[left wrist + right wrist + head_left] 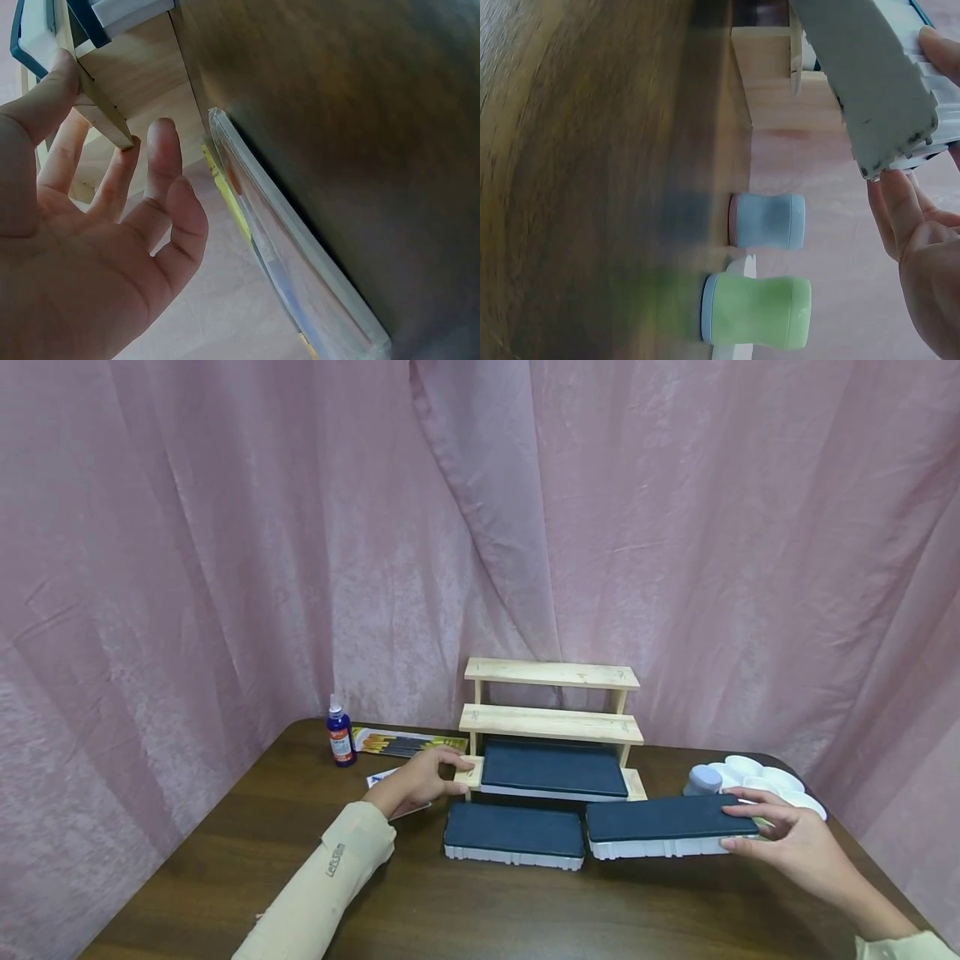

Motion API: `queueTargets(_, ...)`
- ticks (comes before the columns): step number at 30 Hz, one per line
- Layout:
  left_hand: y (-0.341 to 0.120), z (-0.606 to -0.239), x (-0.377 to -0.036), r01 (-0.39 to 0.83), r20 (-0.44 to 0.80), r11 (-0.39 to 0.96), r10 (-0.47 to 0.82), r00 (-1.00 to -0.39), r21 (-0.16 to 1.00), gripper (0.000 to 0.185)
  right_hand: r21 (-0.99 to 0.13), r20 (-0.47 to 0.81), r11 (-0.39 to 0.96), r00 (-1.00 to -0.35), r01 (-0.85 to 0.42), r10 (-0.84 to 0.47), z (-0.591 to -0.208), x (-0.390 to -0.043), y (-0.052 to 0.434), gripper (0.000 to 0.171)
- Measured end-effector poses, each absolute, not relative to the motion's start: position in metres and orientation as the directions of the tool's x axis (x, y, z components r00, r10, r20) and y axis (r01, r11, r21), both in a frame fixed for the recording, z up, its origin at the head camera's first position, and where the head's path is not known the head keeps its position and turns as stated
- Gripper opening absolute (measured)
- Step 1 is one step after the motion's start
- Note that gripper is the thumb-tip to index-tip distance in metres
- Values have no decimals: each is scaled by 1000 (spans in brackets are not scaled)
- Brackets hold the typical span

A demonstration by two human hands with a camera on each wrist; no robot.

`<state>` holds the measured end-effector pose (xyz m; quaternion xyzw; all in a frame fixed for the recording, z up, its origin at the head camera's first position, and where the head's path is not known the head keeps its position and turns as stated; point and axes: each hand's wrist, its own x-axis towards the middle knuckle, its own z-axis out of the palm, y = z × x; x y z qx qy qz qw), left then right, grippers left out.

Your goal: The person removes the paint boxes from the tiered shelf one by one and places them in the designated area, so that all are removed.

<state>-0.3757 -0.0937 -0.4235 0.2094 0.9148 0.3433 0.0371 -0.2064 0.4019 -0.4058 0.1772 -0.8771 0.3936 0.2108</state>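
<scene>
A three-tier wooden shelf [551, 722] stands at the back of the dark table [480, 910]. One flat dark blue box [553, 768] lies on its lowest tier, and a second [513, 829] lies on the table in front. My left hand [452, 775] pinches the left end of the lowest board [112, 112] between thumb and fingers [161, 146]. My right hand [741, 827] grips the right end of a third dark blue box [660, 821] and holds it just above the table. The grey underside of this box [870, 82] shows in the right wrist view, above my fingers [896, 214].
A small blue bottle [341, 739] and a clear pack of brushes [405, 743] [300, 270] lie back left. A white palette [772, 777] and a blue-grey cup [702, 779] [769, 221] sit back right, with a green cup [757, 311] beside them. Pink curtains hang behind.
</scene>
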Motion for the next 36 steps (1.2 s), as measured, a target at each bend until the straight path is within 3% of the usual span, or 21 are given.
queueTargets(12, -94, -424, -376, 373, 85, 677, 418, -904, 635, 35, -590, 452, 685, -878, -428, -159, -411, -209, 407, 37)
queueTargets(25, -95, -426, -377, 350, 74, 663, 407, -910, 662, 37, -646, 421, 619, -885, -446, -198, -417, -213, 410, 37)
queueTargets(36, -94, -426, -376, 344, 79, 644, 403, -912, 683, 38, -632, 336, 652, -906, -419, -256, -423, -218, 416, 43)
